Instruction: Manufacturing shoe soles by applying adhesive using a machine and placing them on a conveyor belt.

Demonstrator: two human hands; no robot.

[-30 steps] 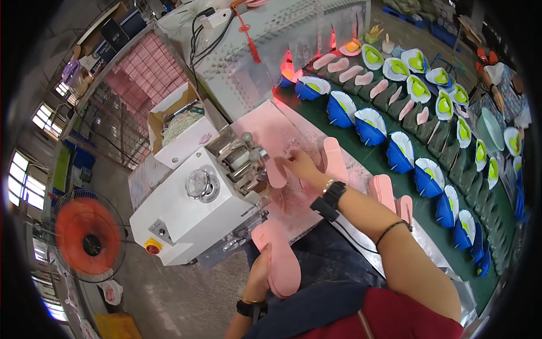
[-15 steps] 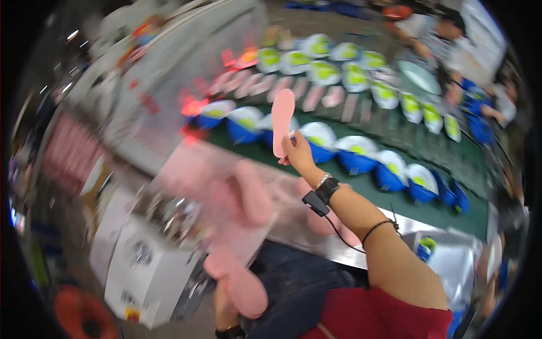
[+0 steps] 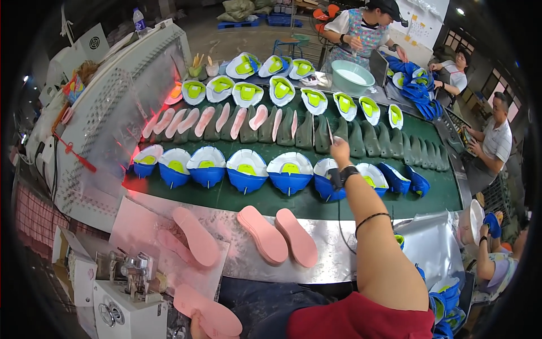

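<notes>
Stretched out over the green conveyor belt (image 3: 237,200), my right hand (image 3: 340,151) pinches a thin pink insole (image 3: 330,131), seen nearly edge-on. It is at the row of dark green shoe lasts (image 3: 370,141); whether it touches one I cannot tell. Toward the belt's left end, several lasts carry pink insoles (image 3: 204,121). My left hand (image 3: 197,325), low in the view, is closed around pink insoles (image 3: 208,312) that cover most of its fingers. Blue shoe uppers (image 3: 247,172) with white and yellow-green linings stand in a row nearest me.
Pink insole stacks (image 3: 263,234) lie on the metal ledge (image 3: 316,274) in front of me. More uppers (image 3: 282,90) line the far side. A perforated machine housing (image 3: 96,141) with red glow stands left. People (image 3: 367,34) work beyond a pale green basin (image 3: 351,76).
The head view has shifted. My right hand has carried its insole out over the row of lasts and turned it edge-on; my left hand still holds its insoles low down.
</notes>
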